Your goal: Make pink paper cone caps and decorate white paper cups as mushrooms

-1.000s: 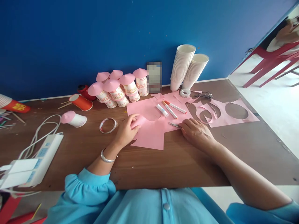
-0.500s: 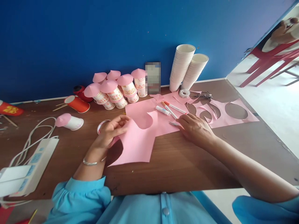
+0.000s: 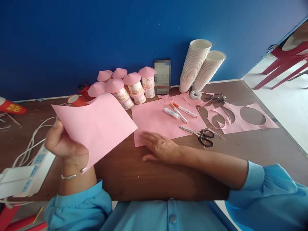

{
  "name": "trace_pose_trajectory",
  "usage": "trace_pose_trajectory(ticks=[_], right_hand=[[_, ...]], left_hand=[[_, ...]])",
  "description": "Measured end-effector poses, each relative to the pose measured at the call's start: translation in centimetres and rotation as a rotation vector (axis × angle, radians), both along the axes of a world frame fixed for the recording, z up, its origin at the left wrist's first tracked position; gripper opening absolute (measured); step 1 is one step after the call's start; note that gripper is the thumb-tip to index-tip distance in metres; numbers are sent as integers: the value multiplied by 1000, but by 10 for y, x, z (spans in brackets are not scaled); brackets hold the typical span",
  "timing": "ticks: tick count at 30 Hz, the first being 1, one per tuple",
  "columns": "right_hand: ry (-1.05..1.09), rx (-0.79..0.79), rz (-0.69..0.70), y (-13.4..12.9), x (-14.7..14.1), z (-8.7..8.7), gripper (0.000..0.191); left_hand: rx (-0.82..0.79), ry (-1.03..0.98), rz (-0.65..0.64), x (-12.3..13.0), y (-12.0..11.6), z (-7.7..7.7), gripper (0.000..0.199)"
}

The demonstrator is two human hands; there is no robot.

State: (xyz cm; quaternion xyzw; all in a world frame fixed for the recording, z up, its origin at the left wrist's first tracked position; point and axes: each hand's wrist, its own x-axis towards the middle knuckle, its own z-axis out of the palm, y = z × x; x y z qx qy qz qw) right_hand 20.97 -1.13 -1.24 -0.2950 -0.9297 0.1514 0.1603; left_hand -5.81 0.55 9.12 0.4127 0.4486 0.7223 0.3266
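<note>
My left hand [image 3: 64,141] is closed on a piece of pink paper [image 3: 101,123] with curved cut-outs, raised above the table on the left. The paper covers part of that hand's fingers. My right hand [image 3: 160,146] has its fingers stretched out at the front edge of a larger pink sheet [image 3: 149,118] on the table; whether it touches the sheet I cannot tell. To its right lie black-handled scissors [image 3: 198,133], blades pointing left. On the sheet rest a white glue stick [image 3: 171,113] and two markers [image 3: 185,110].
Several decorated cups with pink cone roofs [image 3: 132,84] stand by the blue wall beside a blurred phone-like panel [image 3: 162,77]. Farther right are two stacks of white paper cups [image 3: 196,61], a tape roll [image 3: 195,94] and cut pink scraps [image 3: 237,112]. A power strip [image 3: 36,170] lies left.
My left hand has lifted the cut paper up and to the left. The scissors now lie on the table, released from my right hand, which has moved left with its fingers stretched.
</note>
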Motion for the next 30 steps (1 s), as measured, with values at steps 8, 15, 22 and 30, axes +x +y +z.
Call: trace_pose_trajectory(ticks=[8, 15, 22, 30], right_hand=[[-33, -123, -180, 19, -33, 12, 61], [-8, -110, -292, 23, -22, -3, 55], [110, -55, 336, -27, -30, 11, 42], [403, -568, -440, 7, 34, 21, 28]], left_hand=[[91, 32, -94, 2, -1, 5, 57], [157, -1, -94, -4, -5, 7, 62], [248, -111, -238, 4, -2, 11, 41], [-142, -64, -604, 49, 12, -20, 40]])
